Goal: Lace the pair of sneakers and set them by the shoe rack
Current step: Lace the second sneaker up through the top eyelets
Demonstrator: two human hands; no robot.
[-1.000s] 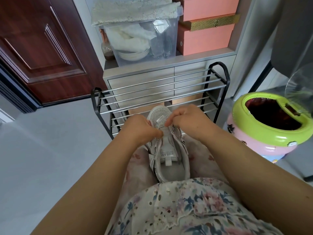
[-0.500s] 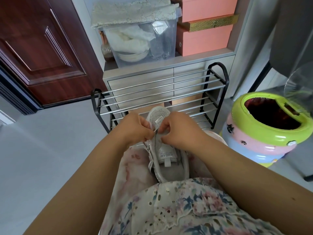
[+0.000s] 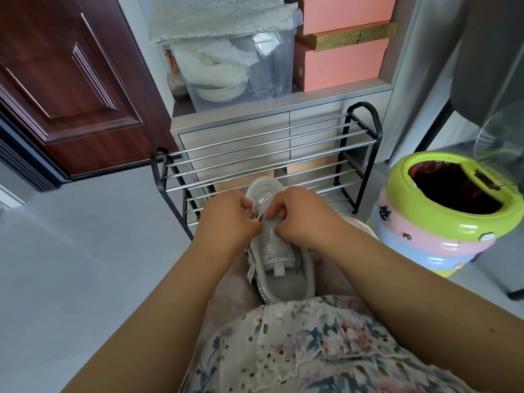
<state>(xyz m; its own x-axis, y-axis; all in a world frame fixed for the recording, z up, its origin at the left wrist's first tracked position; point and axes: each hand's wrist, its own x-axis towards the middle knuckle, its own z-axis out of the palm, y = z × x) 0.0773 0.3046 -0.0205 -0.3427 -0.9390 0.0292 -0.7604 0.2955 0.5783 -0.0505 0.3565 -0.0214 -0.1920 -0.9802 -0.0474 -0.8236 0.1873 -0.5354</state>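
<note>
Head view: left hand and right hand pinching lace over grey mesh sneaker, lap-steadied before black-framed chrome shoe rack for threading.

left hand: fingers curled, pinching at the fingertips, knuckles up | right hand: fingers curled, pinching just beside the left | both forearms bare, reaching forward and angled inward, hands nearly touching
</note>
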